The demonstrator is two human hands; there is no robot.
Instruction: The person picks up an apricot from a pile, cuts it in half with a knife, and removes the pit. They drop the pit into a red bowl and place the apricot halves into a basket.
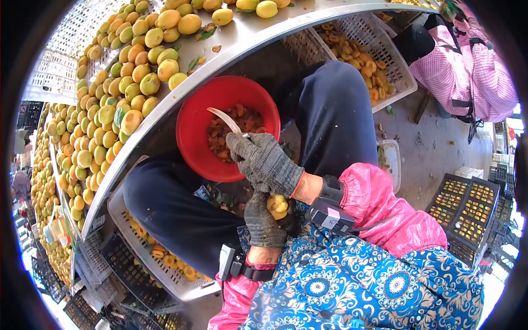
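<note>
In the head view, the red bowl (225, 91) sits between the knees, with brown pieces in it. On the near side of the bowl, the left hand (261, 220), gloved in grey, has its fingers curled around a yellow fruit (278, 207); not every fingertip shows. The right hand (267, 162), gloved too, is at the bowl's near rim, thumb and fingers pinching a pale curved tool (224, 118) whose free end reaches over the bowl. Whether that end is blade or handle, I cannot tell.

The flesh looks soft, so a snug but light left grip seems best, with the thumb clear of any edge. Keeping both hands close to the bowl should let scraps drop inside, and a short, controlled wrist movement looks safer than a long pull.

To the left of the bowl and beyond it, whole fruit covers a metal table (236, 36); a white crate (399, 60) of opened fruit stands to the bowl's far right.

As for writing, a white label (331, 218) on the right wrist's device, nearer the body than the bowl, bears a dark mark too small to read surely. No brand is legible.
</note>
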